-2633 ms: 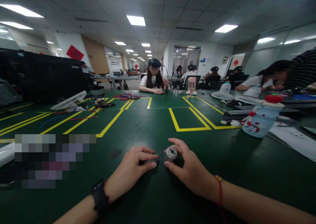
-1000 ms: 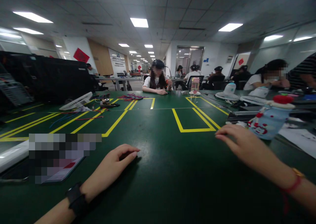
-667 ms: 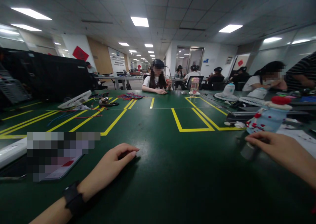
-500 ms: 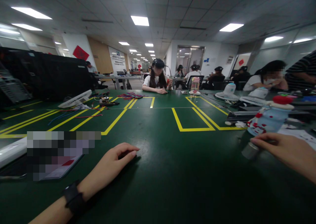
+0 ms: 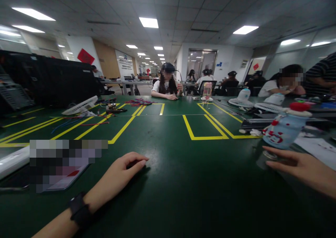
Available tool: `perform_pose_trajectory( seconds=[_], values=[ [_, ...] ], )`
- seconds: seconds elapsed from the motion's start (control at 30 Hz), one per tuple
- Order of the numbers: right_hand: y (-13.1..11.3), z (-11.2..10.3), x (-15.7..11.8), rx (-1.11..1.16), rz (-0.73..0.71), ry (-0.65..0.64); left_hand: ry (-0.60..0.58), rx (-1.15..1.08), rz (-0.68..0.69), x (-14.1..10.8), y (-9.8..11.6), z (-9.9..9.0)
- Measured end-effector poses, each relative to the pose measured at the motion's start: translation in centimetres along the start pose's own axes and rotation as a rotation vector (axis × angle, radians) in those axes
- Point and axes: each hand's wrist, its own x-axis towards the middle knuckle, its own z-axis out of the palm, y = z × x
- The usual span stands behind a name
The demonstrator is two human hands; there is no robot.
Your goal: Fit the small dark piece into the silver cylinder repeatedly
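My left hand [image 5: 126, 170], with a black band [image 5: 80, 210] on its wrist, rests on the green table. Its fingers curl in, thumb tip against the forefinger, and nothing shows in them. At the right, my right hand [image 5: 296, 163] has thumb and forefinger spread apart. Between and just beyond those fingertips is a small, clear-looking container [image 5: 262, 162] with a greyish metallic top [image 5: 270, 155]; its kind is hard to make out. Right behind it stands a light blue bottle [image 5: 287, 128] with a red top and snowman-like pictures.
Yellow tape lines [image 5: 210, 138] mark the green table [image 5: 168, 182]. A phone-like slab [image 5: 68, 180], partly blurred out, lies at the left. Wires [image 5: 89, 122], a white fan [image 5: 81, 105] and more fans [image 5: 243, 100] lie farther off. Across the table sits a person [image 5: 168, 84].
My right hand has let go of the small container: its thumb and forefinger, pinched on the top before, are now apart. My left hand has stayed in place.
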Motion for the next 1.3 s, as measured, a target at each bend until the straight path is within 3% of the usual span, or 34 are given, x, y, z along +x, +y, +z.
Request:
perform_pose_trajectory(
  seconds=[0.07,0.17,0.3,0.4,0.47,0.57,0.77,0.87,1.03,1.17,1.3],
  values=[
    [-1.8,1.1,-0.4,-0.109,-0.057,0.066,0.008,0.014,0.009,0.1,0.1,0.1],
    [-7.3,4.0,-1.6,-0.077,-0.319,0.088,0.014,0.031,0.027,0.2,0.2,0.3],
    [-15.9,8.9,-3.9,0.133,-0.637,-0.117,0.0,0.066,0.057,0.1,0.1,0.4],
    [-19.5,11.9,-5.3,0.252,-0.741,-0.207,-0.001,0.089,0.086,-0.1,-0.2,0.4],
    [-20.1,13.3,-5.8,0.311,-0.757,-0.211,0.011,0.098,0.097,-0.2,-0.2,0.5],
    [-19.5,14.6,-5.9,0.41,-0.67,-0.191,0.053,0.097,0.12,-0.2,0.9,1.2],
    [-18.9,15.2,-5.5,0.565,-0.592,-0.273,0.052,0.074,0.31,0.8,6.5,4.5],
    [-19.1,15.1,-5.4,0.588,-0.585,-0.304,0.074,0.063,0.341,1.3,8.2,5.3],
    [-19.1,14.8,-5.6,0.534,-0.633,-0.264,0.108,0.015,0.28,1.1,6.9,4.5],
    [-19.0,15.0,-5.8,0.448,-0.684,-0.21,-0.014,0.088,0.222,1.1,4.3,4.9],
    [-18.9,15.3,-5.8,0.395,-0.721,-0.196,-0.09,0.126,0.226,1.5,3.1,5.3]
  ],
)
